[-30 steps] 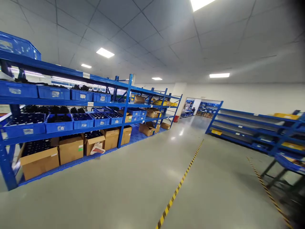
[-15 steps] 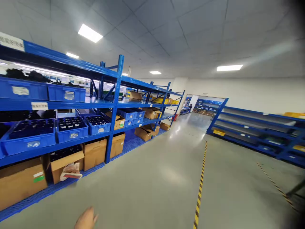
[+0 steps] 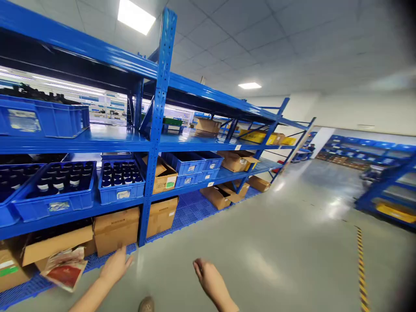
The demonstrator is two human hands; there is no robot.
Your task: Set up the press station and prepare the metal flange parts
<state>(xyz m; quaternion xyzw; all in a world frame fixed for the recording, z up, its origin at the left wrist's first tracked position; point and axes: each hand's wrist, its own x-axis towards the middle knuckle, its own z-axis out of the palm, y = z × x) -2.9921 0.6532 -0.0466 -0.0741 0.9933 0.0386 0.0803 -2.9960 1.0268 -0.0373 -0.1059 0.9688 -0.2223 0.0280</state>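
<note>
My left hand (image 3: 115, 265) reaches forward at the lower left, its thumb apart from the fingers and nothing visible in it. Behind it stands a closed cardboard box (image 3: 117, 232) on the rack's lowest level; the hand appears apart from it. Over the open floor, my right hand (image 3: 209, 277) is held back-up with its fingers curled in; no object shows in it. Nearest on the middle shelf are blue bins (image 3: 121, 195) filled with dark, round-topped bottle-like pieces, some with white bands.
A blue rack upright (image 3: 159, 108) rises ahead, left of centre. An opened carton (image 3: 58, 242) and a red-and-white bag (image 3: 65, 268) jut toward the aisle. Grey floor (image 3: 260, 251) runs toward far shelves. Yellow-black tape (image 3: 361, 268) and another blue rack (image 3: 390, 186) lie right.
The view has moved closer to the left rack and turned left. My right hand has come into view, and more of my left hand and forearm shows. A shoe tip appears at the bottom.
</note>
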